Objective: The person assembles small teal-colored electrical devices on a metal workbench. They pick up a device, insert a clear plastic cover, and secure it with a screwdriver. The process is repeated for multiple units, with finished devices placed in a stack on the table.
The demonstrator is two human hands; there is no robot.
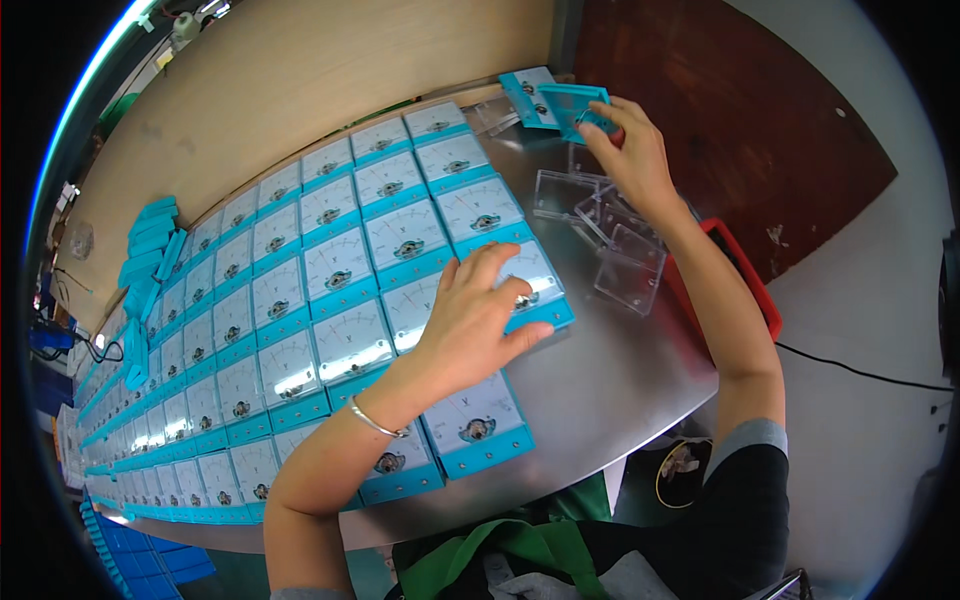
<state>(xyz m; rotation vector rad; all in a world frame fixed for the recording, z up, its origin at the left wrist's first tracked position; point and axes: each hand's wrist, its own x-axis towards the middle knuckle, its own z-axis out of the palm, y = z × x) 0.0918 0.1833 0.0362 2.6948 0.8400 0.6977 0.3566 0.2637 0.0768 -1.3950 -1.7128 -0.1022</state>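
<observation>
The right hand (pixel 632 150) is raised over the far right of the table (pixel 590 385), its thumb and fingers pinching a teal frame (pixel 568 103) by the right side. In view, the frame partly overlaps a loose meter (pixel 532 80) near the board (pixel 400 55) at the back; whether the 2 touch, I cannot tell. The left hand (pixel 470 310) is open, palm down, fingers spread and loosely bent over the end meter (pixel 540 268) of a row, with the thumb near its teal lower edge. I cannot tell how firmly it touches. A bracelet (pixel 372 421) circles the left wrist.

Rows of meters (pixel 335 262), white-faced with teal strips, fill the table's left and middle. Teal parts (pixel 150 245) are heaped at the far left. Clear covers (pixel 632 268) lie jumbled right of the rows, near a red bin (pixel 752 278) beside the right forearm.
</observation>
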